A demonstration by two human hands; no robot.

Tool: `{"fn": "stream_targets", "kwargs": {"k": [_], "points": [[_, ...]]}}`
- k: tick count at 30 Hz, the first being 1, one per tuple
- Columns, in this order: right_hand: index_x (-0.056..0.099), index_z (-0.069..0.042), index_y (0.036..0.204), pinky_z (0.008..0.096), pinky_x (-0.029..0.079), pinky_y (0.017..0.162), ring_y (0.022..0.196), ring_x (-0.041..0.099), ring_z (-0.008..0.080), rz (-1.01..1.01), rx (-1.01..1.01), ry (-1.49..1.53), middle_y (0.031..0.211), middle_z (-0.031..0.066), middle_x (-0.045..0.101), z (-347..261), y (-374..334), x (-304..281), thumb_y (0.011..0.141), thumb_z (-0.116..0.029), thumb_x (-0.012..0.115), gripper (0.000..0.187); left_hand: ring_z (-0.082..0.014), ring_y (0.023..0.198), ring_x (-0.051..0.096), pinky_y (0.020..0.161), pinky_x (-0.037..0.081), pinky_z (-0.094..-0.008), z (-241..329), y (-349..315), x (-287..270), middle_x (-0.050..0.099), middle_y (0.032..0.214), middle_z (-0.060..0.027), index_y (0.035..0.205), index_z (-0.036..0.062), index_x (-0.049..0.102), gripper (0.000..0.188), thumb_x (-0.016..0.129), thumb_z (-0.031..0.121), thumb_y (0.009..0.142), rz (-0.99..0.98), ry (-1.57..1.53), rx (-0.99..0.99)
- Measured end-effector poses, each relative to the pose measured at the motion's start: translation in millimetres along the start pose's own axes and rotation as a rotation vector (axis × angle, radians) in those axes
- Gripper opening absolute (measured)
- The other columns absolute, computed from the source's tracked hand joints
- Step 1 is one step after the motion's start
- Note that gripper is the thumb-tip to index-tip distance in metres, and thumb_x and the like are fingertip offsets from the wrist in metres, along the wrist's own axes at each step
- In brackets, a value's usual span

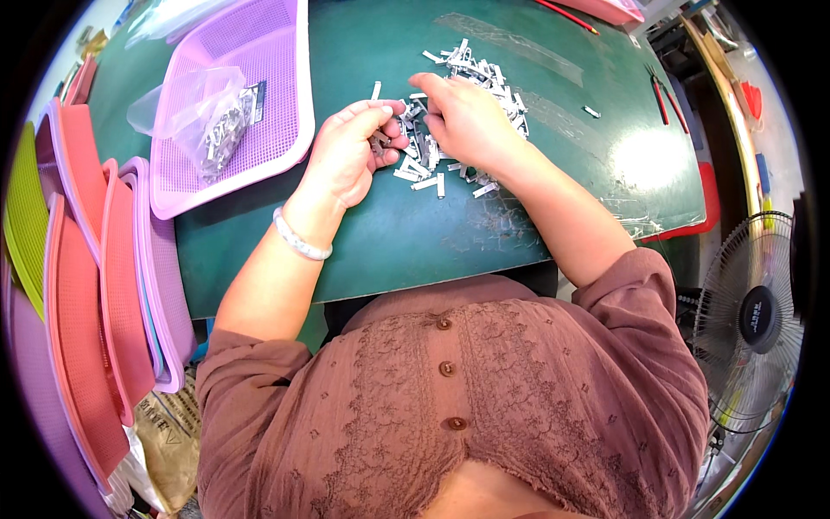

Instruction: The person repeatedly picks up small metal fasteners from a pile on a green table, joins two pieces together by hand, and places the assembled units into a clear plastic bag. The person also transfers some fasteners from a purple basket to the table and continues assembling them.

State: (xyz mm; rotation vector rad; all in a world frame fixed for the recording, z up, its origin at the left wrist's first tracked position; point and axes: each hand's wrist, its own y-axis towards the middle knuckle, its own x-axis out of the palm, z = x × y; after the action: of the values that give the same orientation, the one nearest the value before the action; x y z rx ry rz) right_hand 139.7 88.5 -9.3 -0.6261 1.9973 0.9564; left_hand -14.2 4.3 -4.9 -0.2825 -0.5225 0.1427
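My left hand (347, 149) is curled, palm up, around a few small silver-grey metal pieces (380, 141), which show between its fingers and thumb. To its right my right hand (471, 117) reaches over a loose pile of small flat metal pieces (484, 73). Its index finger is stretched out to the left, apart from the thumb, and I see nothing between them. The rest of its fingers are hidden underneath. Several pieces lie scattered at the near edge of the pile, and one single piece (591, 112) lies off to the right on the green table (389, 251).
A lilac plastic basket (309, 95) at the left holds a clear bag of metal pieces (226, 138). Stacked pink, purple and green baskets (82, 329) stand at the far left. Red-handled pliers (667, 104) and a red pen (571, 17) lie on the table. A fan (752, 320) stands at right.
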Motion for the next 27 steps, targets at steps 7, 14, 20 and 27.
{"fn": "stream_targets", "kwargs": {"k": [7, 14, 20, 27], "points": [[0.052, -0.003, 0.105, 0.0357, 0.043, 0.066, 0.071, 0.053, 0.0254, 0.016, 0.008, 0.095, 0.067, 0.0073, 0.054, 5, -1, -4, 0.069, -0.001, 0.055, 0.036, -0.0117, 0.061, 0.052, 0.051, 0.041, -0.0200, -1, 0, 1, 0.051, 0.070, -0.0030, 0.098, -0.0020, 0.054, 0.018, 0.045, 0.009, 0.087, 0.020, 0.032, 0.019], [0.052, -0.003, 0.105, 0.0385, 0.045, 0.071, 0.082, 0.056, 0.0285, 0.003, -0.001, 0.018, 0.078, 0.0108, 0.060, 5, 2, 1, 0.071, -0.004, 0.057, 0.035, -0.0105, 0.060, 0.051, 0.049, 0.040, -0.0188, -1, -1, 3, 0.052, 0.070, -0.0026, 0.097, -0.0012, 0.055, 0.017, 0.047, 0.009, 0.087, 0.027, 0.050, 0.022], [0.048, -0.001, 0.115, 0.0188, 0.040, 0.062, 0.069, 0.048, 0.0049, -0.069, 0.135, 0.534, 0.074, -0.0003, 0.052, 9, -1, -13, 0.076, 0.005, 0.054, 0.040, -0.0092, 0.059, 0.050, 0.049, 0.040, -0.0189, 0, -3, 6, 0.052, 0.070, -0.0020, 0.097, 0.0002, 0.056, 0.016, 0.049, 0.010, 0.086, 0.056, 0.066, 0.028], [0.046, 0.002, 0.116, 0.0201, 0.044, 0.068, 0.074, 0.052, 0.0067, -0.063, 0.193, 1.076, 0.079, 0.0009, 0.054, 2, -1, -24, 0.078, 0.003, 0.056, 0.039, -0.0081, 0.058, 0.052, 0.048, 0.039, -0.0188, -1, -5, 8, 0.057, 0.072, -0.0023, 0.095, 0.0010, 0.057, 0.014, 0.054, 0.011, 0.085, -0.007, 0.062, 0.040]]}}
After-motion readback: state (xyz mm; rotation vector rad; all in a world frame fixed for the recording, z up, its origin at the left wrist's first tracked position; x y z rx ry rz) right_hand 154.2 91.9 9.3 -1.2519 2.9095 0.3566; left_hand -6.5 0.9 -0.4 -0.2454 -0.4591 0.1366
